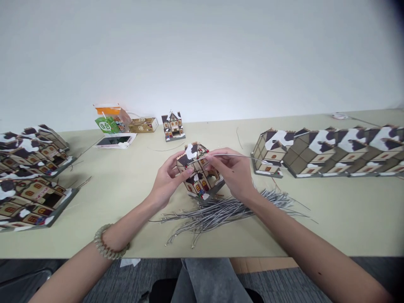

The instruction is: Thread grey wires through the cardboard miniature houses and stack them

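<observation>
My left hand (171,176) is closed around the left side of a small model house (202,181) with snow-covered roof, its thumb on the front wall. The house is tilted above the table. At its upper right, my right hand (232,168) pinches a thin grey wire (229,156). One end of the wire crosses the house front near the roof; the other runs off to the right. Whether the wire goes into the house or only lies across it, I cannot tell. Below my hands lies a pile of similar grey wires (217,214).
Finished-looking model houses stand in a row (318,151) at right and a group (31,198) at left. Behind are a single small house (173,126), a brown box (143,125), a phone (115,142) and a green packet (107,125). The table's front edge (142,256) is near my lap.
</observation>
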Demonstrator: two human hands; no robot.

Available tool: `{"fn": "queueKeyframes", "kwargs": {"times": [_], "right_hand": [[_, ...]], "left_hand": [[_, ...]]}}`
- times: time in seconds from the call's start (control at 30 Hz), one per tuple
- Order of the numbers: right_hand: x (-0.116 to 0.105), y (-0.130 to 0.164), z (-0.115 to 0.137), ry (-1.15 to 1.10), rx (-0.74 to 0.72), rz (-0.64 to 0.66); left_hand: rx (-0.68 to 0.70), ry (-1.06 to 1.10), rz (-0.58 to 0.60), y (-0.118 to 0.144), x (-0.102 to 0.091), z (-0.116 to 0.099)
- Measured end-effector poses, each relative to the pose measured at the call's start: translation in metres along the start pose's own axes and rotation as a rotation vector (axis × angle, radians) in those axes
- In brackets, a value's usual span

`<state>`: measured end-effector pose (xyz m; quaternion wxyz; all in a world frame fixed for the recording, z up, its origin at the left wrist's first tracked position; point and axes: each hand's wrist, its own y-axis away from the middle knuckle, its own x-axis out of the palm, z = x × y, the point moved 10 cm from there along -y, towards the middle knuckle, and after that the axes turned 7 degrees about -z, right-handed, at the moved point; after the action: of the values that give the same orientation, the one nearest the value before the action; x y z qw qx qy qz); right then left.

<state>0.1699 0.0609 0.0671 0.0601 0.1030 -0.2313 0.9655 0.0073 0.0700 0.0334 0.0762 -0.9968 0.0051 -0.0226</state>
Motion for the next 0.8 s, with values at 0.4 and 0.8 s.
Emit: {"fn": "queueKeyframes", "kwargs": {"times": [0.4, 0.8], "right_hand": [[-0.0001, -0.0003, 0.0006, 0.033, -0.022, 0.007], [0.0024, 0.0017, 0.0039, 0.109, -0.019, 0.022]], "left_hand": [[-0.007, 0.019, -0.007, -0.0010, -0.0012, 0.0019], [-0.003, 0.008, -0.015, -0.0011, -0.0018, 0.0009]]}}
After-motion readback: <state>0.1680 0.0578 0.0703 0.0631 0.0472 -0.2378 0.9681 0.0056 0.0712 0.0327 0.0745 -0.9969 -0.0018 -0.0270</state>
